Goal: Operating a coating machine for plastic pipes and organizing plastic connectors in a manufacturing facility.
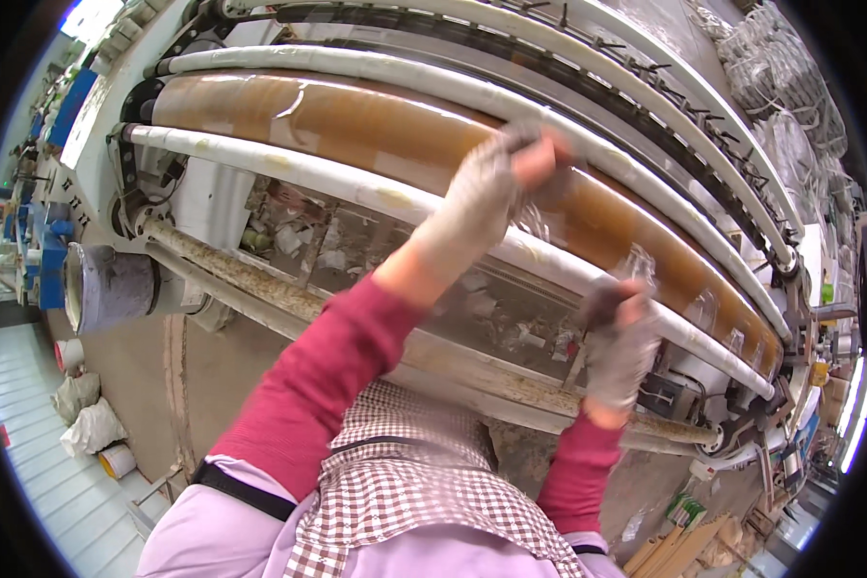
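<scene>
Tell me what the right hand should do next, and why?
Perhaps lift the clear film off the brown roll, since it sticks up by the fingers of the right hand; blur hides whether they already hold it.

Roll (pixel 385 123) btwn 2 rollers (pixel 308 171), bucket (pixel 118 287) nr L end, sacks (pixel 94 431) on floor (pixel 144 371) at L

The wide roll (pixel 376 125) is gleaming amber-brown; the front roller (pixel 342 182) is showing yellow-patched white; the gloves (pixel 477 197) are looking greyish white; the sleeves (pixel 318 376) are showing maroon; the apron (pixel 395 491) is displaying brown-and-white checks; the shirt (pixel 212 535) is showing pale lilac.
</scene>
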Tool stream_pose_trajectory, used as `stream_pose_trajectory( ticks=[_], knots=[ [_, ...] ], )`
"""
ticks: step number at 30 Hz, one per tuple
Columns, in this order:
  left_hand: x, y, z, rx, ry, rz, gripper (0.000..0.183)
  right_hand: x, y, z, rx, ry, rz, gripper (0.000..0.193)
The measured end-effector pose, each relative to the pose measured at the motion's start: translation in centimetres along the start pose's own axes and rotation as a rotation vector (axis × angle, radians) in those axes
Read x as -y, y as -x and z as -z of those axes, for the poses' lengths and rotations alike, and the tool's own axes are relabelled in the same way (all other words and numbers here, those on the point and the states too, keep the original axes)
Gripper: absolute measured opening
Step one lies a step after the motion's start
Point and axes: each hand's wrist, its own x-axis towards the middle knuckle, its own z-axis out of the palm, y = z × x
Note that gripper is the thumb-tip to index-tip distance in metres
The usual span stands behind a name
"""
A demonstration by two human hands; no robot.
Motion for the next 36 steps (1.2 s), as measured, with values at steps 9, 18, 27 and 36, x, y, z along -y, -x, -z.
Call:
stream_pose_trajectory(
  ticks=[9,18,27,36],
  knots=[
    [-2.3,13.6,20.9,-0.799,0.180,0.116,0.062,-23.8,-3.6,-10.5,-0.063,0.130,-0.289,0.049],
    [-6.5,15.7,30.1,-0.487,-0.585,0.489,0.014,-24.1,2.1,-16.8,-0.326,-0.120,-0.463,0.015],
    [-12.1,17.7,25.4,-0.211,-0.540,0.371,0.025,-14.3,4.5,-22.6,-0.050,0.121,0.033,0.008],
    [-14.1,3.5,21.2,-0.434,0.427,0.142,0.032,-6.9,-9.3,-19.9,-0.062,-0.177,-0.406,0.040]
  ],
)
